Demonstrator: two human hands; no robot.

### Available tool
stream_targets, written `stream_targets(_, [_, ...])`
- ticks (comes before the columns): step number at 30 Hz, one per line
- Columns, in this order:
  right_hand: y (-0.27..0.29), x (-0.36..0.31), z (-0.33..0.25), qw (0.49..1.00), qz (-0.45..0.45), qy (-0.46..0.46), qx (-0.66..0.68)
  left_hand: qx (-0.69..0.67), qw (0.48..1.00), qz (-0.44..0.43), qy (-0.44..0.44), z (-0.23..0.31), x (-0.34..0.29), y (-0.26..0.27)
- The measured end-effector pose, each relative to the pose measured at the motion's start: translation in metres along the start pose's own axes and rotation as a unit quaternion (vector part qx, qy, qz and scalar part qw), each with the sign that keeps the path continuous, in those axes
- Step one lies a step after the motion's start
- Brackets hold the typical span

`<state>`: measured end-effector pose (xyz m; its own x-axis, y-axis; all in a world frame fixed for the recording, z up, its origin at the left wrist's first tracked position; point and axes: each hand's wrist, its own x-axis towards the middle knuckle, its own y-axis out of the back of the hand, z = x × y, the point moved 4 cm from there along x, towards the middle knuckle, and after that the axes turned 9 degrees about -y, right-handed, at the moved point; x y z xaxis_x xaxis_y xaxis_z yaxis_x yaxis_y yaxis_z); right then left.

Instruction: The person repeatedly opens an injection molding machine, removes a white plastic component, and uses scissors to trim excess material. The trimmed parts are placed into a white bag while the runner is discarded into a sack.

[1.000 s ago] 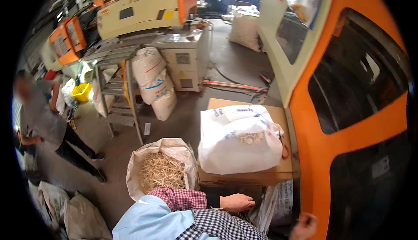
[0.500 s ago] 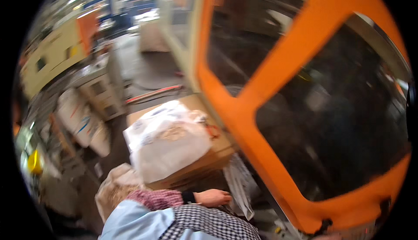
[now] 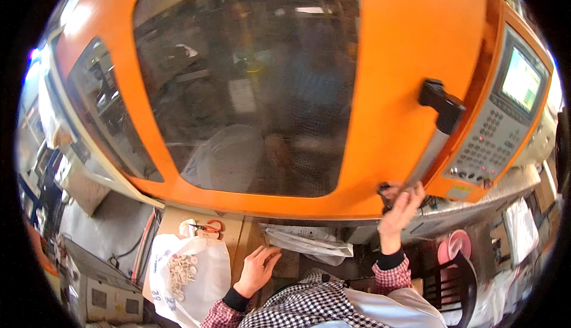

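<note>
An orange machine door [image 3: 410,42] with a dark window [image 3: 250,90] fills the upper view. My right hand [image 3: 399,215] is at the lower end of the long grey door handle [image 3: 427,155], fingers closed round it. Low in front of me, my left hand [image 3: 256,271] holds nothing, its fingers loosely bent and apart. Beside it a white plastic bag [image 3: 211,262] lies spread on a cardboard box [image 3: 235,227], with many small beige pieces [image 3: 180,274] on it. Red-handled cutters [image 3: 209,228] rest at the box's far side.
A control panel [image 3: 491,131] with a lit screen stands right of the door. Below it are a dark chair [image 3: 461,286] and a pink round item [image 3: 457,244]. Clear plastic bags [image 3: 309,244] lie under the door's edge. A beige cabinet [image 3: 110,298] is at lower left.
My view has swung right to face the door. My right hand has come into view at the handle. My left hand now shows beside the box, fingers apart.
</note>
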<state>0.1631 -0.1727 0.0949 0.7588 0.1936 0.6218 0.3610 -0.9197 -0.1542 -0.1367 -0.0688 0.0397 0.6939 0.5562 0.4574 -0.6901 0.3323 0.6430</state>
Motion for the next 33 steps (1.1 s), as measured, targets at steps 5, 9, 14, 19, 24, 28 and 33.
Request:
stream_targets(5, [-0.045, -0.029, -0.023, 0.988, -0.059, 0.133, -0.058, -0.046, 0.995, 0.034, -0.078, 0.028, 0.055, -0.001])
stream_targets(9, [-0.064, -0.036, -0.054, 0.960, -0.162, 0.190, -0.130, -0.019, 0.994, 0.052, -0.096, 0.043, 0.085, 0.001])
stream_targets(14, [-0.062, -0.034, -0.013, 0.988, -0.136, 0.059, 0.037, -0.003, 0.983, 0.129, -0.129, 0.046, 0.105, 0.003])
stream_targets(19, [-0.107, -0.016, 0.035, 0.966, -0.206, -0.079, 0.134, -0.184, 0.946, 0.265, -0.031, 0.020, 0.108, 0.013])
stream_targets(24, [-0.186, 0.023, 0.070, 0.926, -0.296, -0.156, 0.177, -0.158, 0.898, 0.409, 0.045, -0.008, 0.108, 0.036])
stream_targets(28, [-0.284, 0.098, 0.144, 0.899, -0.278, -0.213, 0.261, -0.180, 0.853, 0.478, 0.104, -0.039, 0.093, 0.051])
stream_targets(33, [-0.392, 0.216, 0.240, 0.927, -0.158, -0.299, 0.163, -0.092, 0.845, 0.520, 0.088, -0.033, 0.106, 0.068])
